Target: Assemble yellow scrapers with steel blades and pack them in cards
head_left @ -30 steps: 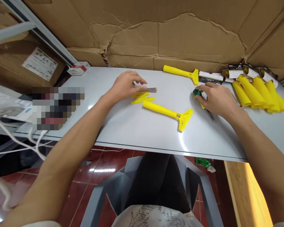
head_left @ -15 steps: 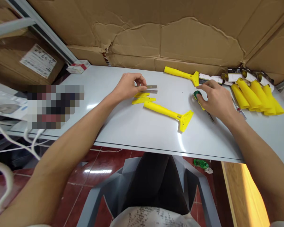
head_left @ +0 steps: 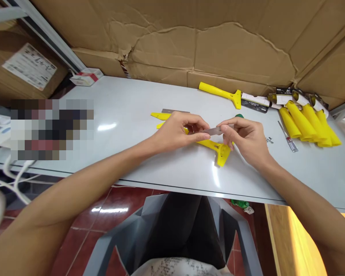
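A thin metal scraper blade (head_left: 215, 131) is pinched between my left hand (head_left: 179, 132) and my right hand (head_left: 245, 140), both closed on its ends above the table. Under them lies a yellow scraper (head_left: 223, 154), its handle mostly covered by my hands. Beyond my left hand, a second flat blade (head_left: 172, 110) rests on the table beside a pointed yellow plastic plate (head_left: 160, 115). Another such yellow plate (head_left: 160, 125) is partly hidden by that hand. Behind my right hand shows the green handle end of a screwdriver (head_left: 239, 115).
Another yellow scraper (head_left: 218, 91) lies at the back beside a black and white package (head_left: 255, 102). Several yellow handles (head_left: 307, 119) are grouped at right, near a slim red and silver tool (head_left: 288, 138). A small red and white box (head_left: 86, 77) stands back left, before cardboard (head_left: 161, 42).
My left hand has moved right and nearer with one blade, leaving another on the table. My right hand has left the screwdriver, moved left and taken hold of the blade's other end.
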